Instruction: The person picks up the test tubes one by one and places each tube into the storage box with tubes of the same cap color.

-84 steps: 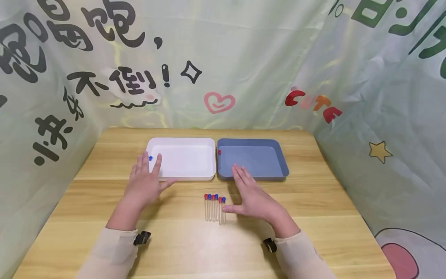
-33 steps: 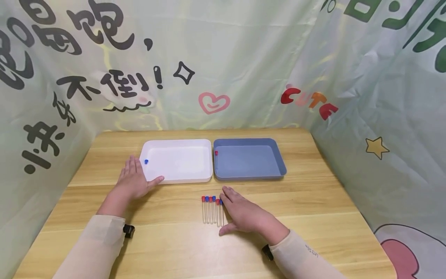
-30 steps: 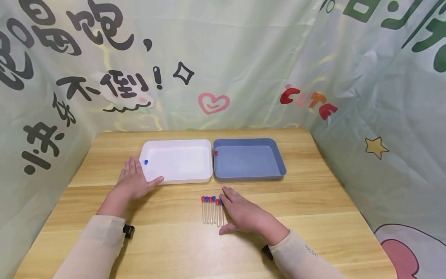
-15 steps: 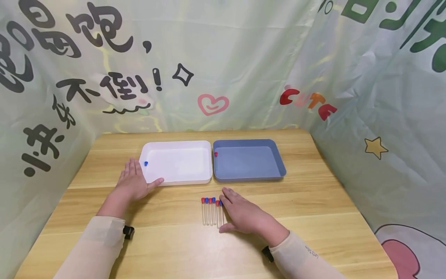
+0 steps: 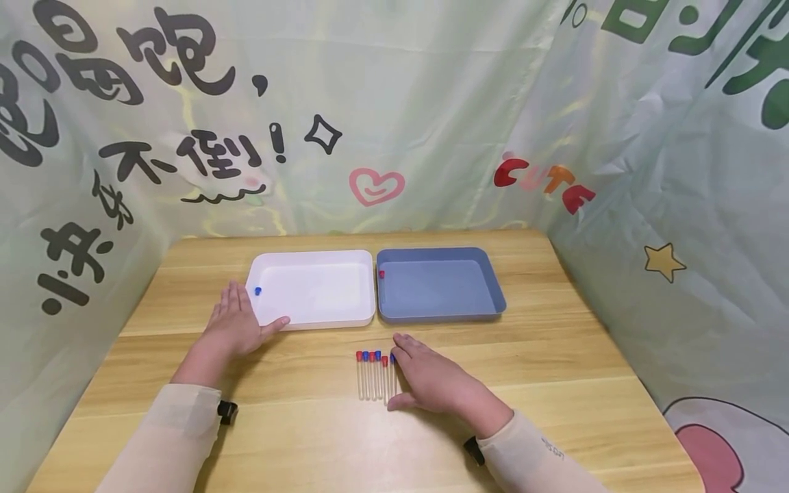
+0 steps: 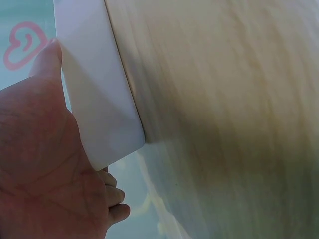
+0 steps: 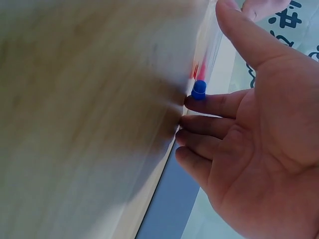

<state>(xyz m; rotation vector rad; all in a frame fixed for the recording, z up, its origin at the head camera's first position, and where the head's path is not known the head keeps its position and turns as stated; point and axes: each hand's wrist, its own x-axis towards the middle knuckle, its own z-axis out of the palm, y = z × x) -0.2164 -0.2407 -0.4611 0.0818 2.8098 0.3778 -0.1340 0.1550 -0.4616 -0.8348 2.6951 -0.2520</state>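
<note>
On the table, a row of clear test tubes (image 5: 372, 380) with red and blue caps lies side by side. My right hand (image 5: 436, 376) rests at the row's right end, fingers extended. Its index finger touches the blue cap (image 7: 199, 90) of the rightmost tube, whose body it partly hides. My left hand (image 5: 237, 327) lies around the near left corner of the white tray (image 5: 314, 291), fingers straight along its side and thumb at the front edge. Inside that tray is a blue cap (image 5: 257, 291); whether a tube is attached is unclear.
A blue-grey tray (image 5: 440, 287) stands right beside the white one, with a red cap (image 5: 382, 274) at its left wall. Both sit toward the back of the wooden table (image 5: 296, 424). Printed cloth (image 5: 431, 103) hangs behind and along both sides.
Since the oldest frame, my left hand has gone from over the white tray to its corner. My right hand has come down beside the tubes. Lately the rightmost tube has shifted slightly.
</note>
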